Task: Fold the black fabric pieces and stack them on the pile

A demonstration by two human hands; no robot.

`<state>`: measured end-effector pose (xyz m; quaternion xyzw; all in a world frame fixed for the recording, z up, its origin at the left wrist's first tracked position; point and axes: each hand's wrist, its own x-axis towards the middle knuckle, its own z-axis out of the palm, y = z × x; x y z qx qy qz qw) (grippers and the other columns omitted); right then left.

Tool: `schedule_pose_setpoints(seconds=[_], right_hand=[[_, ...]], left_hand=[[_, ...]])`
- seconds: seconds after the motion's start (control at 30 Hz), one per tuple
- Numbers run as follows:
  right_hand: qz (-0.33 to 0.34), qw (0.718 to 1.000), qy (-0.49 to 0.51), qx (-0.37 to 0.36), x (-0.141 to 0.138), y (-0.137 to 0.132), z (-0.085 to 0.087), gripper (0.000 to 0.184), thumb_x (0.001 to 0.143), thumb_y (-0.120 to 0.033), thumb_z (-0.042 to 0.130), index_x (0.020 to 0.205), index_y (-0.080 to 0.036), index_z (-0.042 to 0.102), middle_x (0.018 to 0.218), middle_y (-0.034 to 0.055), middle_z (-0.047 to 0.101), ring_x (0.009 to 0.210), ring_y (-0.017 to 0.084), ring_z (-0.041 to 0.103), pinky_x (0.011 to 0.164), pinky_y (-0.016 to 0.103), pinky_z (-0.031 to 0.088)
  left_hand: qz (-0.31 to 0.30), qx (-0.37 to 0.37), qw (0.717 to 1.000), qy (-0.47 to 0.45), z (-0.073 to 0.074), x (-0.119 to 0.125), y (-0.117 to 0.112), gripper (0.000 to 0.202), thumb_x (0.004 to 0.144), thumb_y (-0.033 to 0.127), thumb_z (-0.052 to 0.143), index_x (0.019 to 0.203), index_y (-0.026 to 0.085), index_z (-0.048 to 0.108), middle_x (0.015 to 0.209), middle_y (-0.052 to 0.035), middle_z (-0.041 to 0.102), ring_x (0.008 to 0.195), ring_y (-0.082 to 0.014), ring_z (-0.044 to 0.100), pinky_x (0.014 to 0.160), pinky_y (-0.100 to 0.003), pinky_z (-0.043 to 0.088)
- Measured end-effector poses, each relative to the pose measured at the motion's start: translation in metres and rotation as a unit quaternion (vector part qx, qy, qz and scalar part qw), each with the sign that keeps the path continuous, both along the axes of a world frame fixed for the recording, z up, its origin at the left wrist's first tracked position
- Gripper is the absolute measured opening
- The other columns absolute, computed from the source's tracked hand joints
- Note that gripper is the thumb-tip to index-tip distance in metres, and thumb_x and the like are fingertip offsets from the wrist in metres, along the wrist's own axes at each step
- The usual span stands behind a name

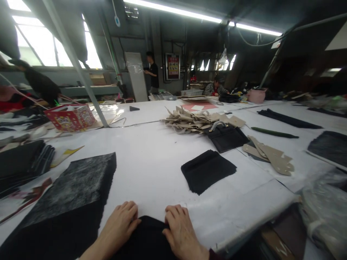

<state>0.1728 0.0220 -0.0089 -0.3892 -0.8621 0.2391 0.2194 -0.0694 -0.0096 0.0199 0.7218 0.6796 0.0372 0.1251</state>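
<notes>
Ceiling tube lights [173, 10] and blown-out windows [40, 47] lit the dim hall. The white worktop [151, 159] was bright and softly shadowed. Edges bent with wide-angle distortion, and corners blurred.

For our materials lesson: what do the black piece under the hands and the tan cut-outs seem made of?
Black piece: likely matte cloth, dull and soft-edged. Tan cut-outs: probably stiff card or leatherboard, flat with crisp edges.
</notes>
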Motion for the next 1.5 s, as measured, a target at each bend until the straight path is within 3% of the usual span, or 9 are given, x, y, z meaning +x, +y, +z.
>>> schedule_pose_setpoints(seconds=[0.13,0.27,0.47,0.63,0.8,0.93,1.1,1.23,1.5], right_hand=[[0.017,0.999,-0.009,-0.05,0.026,0.009,-0.008,0.028,0.069,-0.001,0.051,0.087,-0.021,0.05,0.09,-0.0001,0.059,0.088,0.018,0.051,0.082,0.033,0.035],[-0.023,0.996,-0.024,-0.081,0.081,0.049,0.01,0.046,0.071,0.0,0.044,0.109,-0.025,0.053,0.093,-0.0015,0.062,0.087,0.016,0.054,0.079,0.028,0.036],[-0.101,0.958,-0.258,0.072,0.143,0.18,0.067,0.038,0.076,0.001,0.043,0.1,-0.023,0.061,0.091,0.0007,0.066,0.088,0.016,0.057,0.081,0.029,0.031],[-0.169,0.934,-0.288,0.128,0.141,0.262,0.076,0.037,0.075,0.002,0.041,0.097,-0.016,0.065,0.1,0.011,0.066,0.101,0.024,0.056,0.085,0.036,0.031],[-0.187,0.941,-0.22,0.178,0.126,0.267,0.046,0.045,0.08,-0.009,0.04,0.121,-0.015,0.059,0.132,0.0151,0.055,0.117,0.029,0.05,0.092,0.043,0.034],[-0.14,0.958,-0.037,0.248,0.128,0.249,0.007,0.036,0.085,-0.033,0.042,0.112,-0.023,0.063,0.123,0.0123,0.062,0.112,0.032,0.056,0.091,0.049,0.04],[-0.07,0.971,0.089,0.209,0.101,0.21,-0.018,0.031,0.083,-0.047,0.048,0.11,-0.037,0.061,0.114,0.0069,0.066,0.103,0.035,0.062,0.093,0.057,0.043],[-0.008,0.986,0.116,0.117,0.029,0.164,-0.015,0.03,0.084,-0.046,0.052,0.105,-0.029,0.065,0.111,0.0075,0.068,0.104,0.031,0.063,0.094,0.052,0.048],[0.26,0.959,0.098,-0.05,-0.163,0.055,0.011,0.03,0.091,-0.021,0.042,0.104,-0.021,0.069,0.117,0.0079,0.066,0.108,0.019,0.062,0.098,0.035,0.047]], left_hand=[[0.018,-0.038,0.995,-0.089,0.0,0.023,0.002,0.02,0.094,0.036,0.044,0.083,0.022,0.055,0.079,-0.0022,0.064,0.08,-0.0221,0.06,0.074,-0.033,0.039],[0.008,-0.045,0.971,-0.234,0.0,0.067,0.029,0.006,0.085,0.024,0.053,0.091,0.023,0.054,0.084,0.0009,0.066,0.079,-0.0181,0.061,0.072,-0.027,0.04],[0.06,0.05,0.912,-0.403,0.004,0.154,0.132,0.022,0.078,0.016,0.06,0.1,0.023,0.06,0.084,0.0006,0.068,0.075,-0.0157,0.062,0.07,-0.025,0.045],[0.12,0.145,0.914,-0.36,0.004,0.189,0.197,0.035,0.077,0.01,0.062,0.11,0.02,0.059,0.09,-0.0024,0.067,0.08,-0.0161,0.063,0.076,-0.027,0.047],[0.152,0.188,0.933,-0.265,-0.001,0.127,0.171,0.024,0.079,0.018,0.067,0.101,0.024,0.061,0.099,0.0,0.065,0.084,-0.014,0.061,0.078,-0.026,0.045],[0.252,0.205,0.933,-0.156,0.002,0.021,0.087,0.009,0.083,0.023,0.065,0.09,0.021,0.061,0.097,-0.002,0.064,0.089,-0.0176,0.06,0.082,-0.029,0.043],[0.384,0.159,0.909,-0.011,0.005,-0.084,-0.027,0.014,0.089,0.032,0.058,0.097,0.021,0.063,0.102,-0.0038,0.063,0.094,-0.0193,0.061,0.079,-0.029,0.043],[0.379,0.08,0.921,0.044,-0.003,-0.111,-0.058,0.019,0.093,0.03,0.051,0.101,0.021,0.066,0.103,-0.005,0.064,0.095,-0.0186,0.062,0.08,-0.028,0.043],[0.348,0.081,0.933,-0.042,-0.006,-0.141,-0.052,0.021,0.086,0.017,0.048,0.086,0.017,0.069,0.094,-0.0077,0.069,0.091,-0.021,0.063,0.082,-0.03,0.041]])
